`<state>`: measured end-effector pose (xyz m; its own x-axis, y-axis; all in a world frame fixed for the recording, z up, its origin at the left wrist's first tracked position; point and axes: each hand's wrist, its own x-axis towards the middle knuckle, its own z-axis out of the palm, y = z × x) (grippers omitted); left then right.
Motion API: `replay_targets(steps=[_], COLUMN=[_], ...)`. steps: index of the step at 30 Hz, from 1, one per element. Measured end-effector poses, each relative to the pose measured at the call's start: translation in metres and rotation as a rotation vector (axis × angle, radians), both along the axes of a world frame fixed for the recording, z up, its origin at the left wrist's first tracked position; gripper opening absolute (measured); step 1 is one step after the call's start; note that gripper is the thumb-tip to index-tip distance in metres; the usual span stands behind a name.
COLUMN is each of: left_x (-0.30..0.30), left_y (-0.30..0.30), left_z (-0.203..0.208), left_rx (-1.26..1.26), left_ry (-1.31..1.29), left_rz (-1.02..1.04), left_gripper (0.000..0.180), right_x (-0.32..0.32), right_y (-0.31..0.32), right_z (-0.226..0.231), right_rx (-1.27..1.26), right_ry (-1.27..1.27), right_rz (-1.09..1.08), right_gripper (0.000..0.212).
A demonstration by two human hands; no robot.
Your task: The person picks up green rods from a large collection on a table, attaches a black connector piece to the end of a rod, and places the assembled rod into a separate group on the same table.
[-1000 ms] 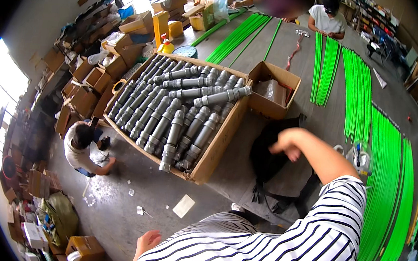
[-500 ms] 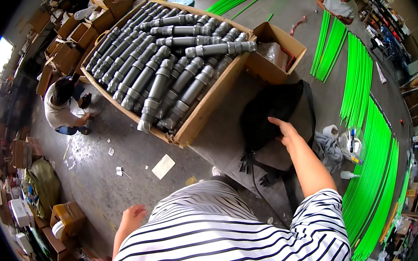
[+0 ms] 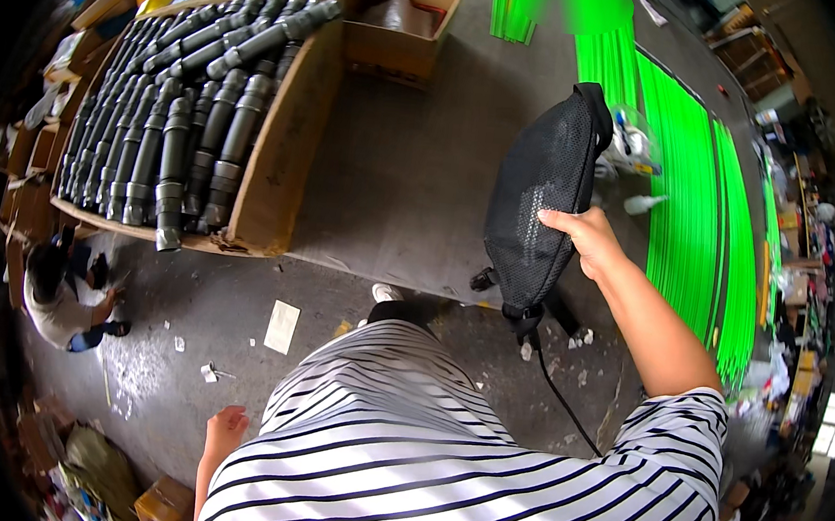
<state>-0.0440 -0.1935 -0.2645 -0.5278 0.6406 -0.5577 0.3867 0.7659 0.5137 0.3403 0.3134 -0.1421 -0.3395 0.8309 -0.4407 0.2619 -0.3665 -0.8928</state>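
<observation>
A black mesh waist bag [image 3: 541, 197] hangs over the table, held in my right hand [image 3: 580, 238]. My thumb presses on its mesh face, and the other fingers are hidden behind it. Straps and a buckle dangle from its lower end. A thin black cable [image 3: 565, 400] runs from there down toward my striped shirt. Low at my left side, my left hand [image 3: 226, 429] hangs with loosely bent fingers, and nothing shows in it.
A large carton [image 3: 283, 147] of grey pipe fittings [image 3: 177, 127] stands on the table [image 3: 401, 174] at left. Behind it is a smaller open box [image 3: 397, 53]. Green rods [image 3: 693, 217] lie at right, near a clear plastic container [image 3: 633, 143]. A person [image 3: 62, 297] squats at far left.
My right hand has lifted the black bag off the table and turned it upright. The view has swung right, so the carton sits farther left. My left hand still hangs low.
</observation>
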Motion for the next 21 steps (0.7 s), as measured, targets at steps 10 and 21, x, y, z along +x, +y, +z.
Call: replay_targets(steps=[10,21], left_x=[0.005,0.176], left_y=[0.134,0.331], left_z=[0.030,0.171], left_rx=[0.275,1.216], left_ry=[0.064,0.489], left_rz=[-0.374,-1.415], left_gripper=[0.020,0.043], right_x=[0.031,-0.026], right_y=[-0.045,-0.034], right_z=[0.029,0.037], right_rx=[-0.208,-0.198], right_ry=[0.194,0.313], right_rz=[-0.354,-0.241], right_gripper=[0.032,0.028])
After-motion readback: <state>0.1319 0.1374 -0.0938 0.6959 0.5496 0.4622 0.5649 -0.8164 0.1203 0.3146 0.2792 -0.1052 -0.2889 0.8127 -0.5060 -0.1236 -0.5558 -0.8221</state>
